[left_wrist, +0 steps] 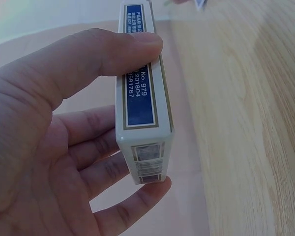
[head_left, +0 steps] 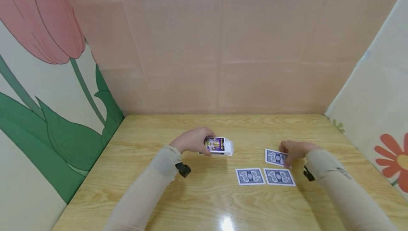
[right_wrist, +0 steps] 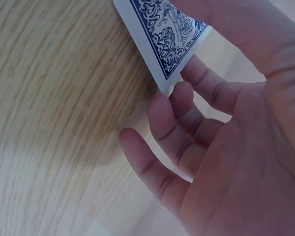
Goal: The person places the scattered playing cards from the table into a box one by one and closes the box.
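Note:
My left hand (head_left: 195, 140) grips a playing card box (head_left: 217, 145) above the table, with its white open flap end facing right. In the left wrist view the thumb presses the blue printed side of the box (left_wrist: 140, 98) and the fingers lie behind and under it. My right hand (head_left: 294, 151) pinches one blue-backed playing card (head_left: 275, 157) by its right part. The right wrist view shows that card's white-bordered corner (right_wrist: 162, 54) between thumb and fingers. Two more cards lie face down side by side nearer me, a left card (head_left: 250, 176) and a right card (head_left: 279, 177).
The wooden table (head_left: 204, 195) reaches back to a plain pinkish cloth wall (head_left: 223, 46). A tulip-patterned panel (head_left: 47, 82) stands on the left. A panel with an orange flower (head_left: 393, 160) borders the right side.

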The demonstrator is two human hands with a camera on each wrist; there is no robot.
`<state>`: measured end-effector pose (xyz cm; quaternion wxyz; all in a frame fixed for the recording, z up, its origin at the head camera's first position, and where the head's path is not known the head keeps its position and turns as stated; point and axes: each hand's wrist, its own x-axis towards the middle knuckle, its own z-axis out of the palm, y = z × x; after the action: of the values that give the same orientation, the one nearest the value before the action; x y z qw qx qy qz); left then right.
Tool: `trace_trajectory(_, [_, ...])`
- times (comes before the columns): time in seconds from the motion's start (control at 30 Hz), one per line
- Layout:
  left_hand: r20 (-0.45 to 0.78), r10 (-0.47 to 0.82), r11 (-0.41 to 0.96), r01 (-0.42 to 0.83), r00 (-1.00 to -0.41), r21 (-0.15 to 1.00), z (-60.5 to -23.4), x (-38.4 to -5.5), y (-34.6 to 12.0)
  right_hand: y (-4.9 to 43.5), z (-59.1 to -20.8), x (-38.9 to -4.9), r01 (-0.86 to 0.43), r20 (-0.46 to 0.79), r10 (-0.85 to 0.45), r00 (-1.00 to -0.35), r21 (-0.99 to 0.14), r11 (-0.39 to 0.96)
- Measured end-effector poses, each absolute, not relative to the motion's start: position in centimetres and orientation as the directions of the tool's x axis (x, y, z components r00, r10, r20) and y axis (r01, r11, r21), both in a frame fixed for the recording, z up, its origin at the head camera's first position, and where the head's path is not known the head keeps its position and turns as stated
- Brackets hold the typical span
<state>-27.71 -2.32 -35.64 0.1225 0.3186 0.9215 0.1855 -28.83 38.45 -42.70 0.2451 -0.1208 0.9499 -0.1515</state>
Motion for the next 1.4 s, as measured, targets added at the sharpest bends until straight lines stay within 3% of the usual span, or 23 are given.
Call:
trace_trajectory(0.17, [-0.106,0.635,0.726,0.543,-0.766,0.422,-35.7,-27.7,-2.4,38.2,-42.4,-28.5,-0.156,-0.433,-0.308,-0.847,-0.351,0.923])
trace_trajectory(0.43, [-0.112,0.635,0.731,0.547,-0.765,0.408,-35.8,-27.6,-2.5,38.2,-42.3,-28.0,-0.125,-0.417,-0.361,-0.834,-0.495,0.860])
trace_trajectory(1.03, [-0.100,0.641,0.725,0.557,-0.761,0.405,-36.0,-27.8,-2.7,38.3,-42.4,-28.0,-0.089,-0.461,-0.312,-0.831,-0.444,0.892])
trace_trajectory(1.4, [-0.104,0.636,0.725,0.545,-0.765,0.421,-35.8,-27.8,-2.9,37.2,-41.4,-28.1,-0.263,-0.309,-0.444,-0.841,-0.483,0.835])
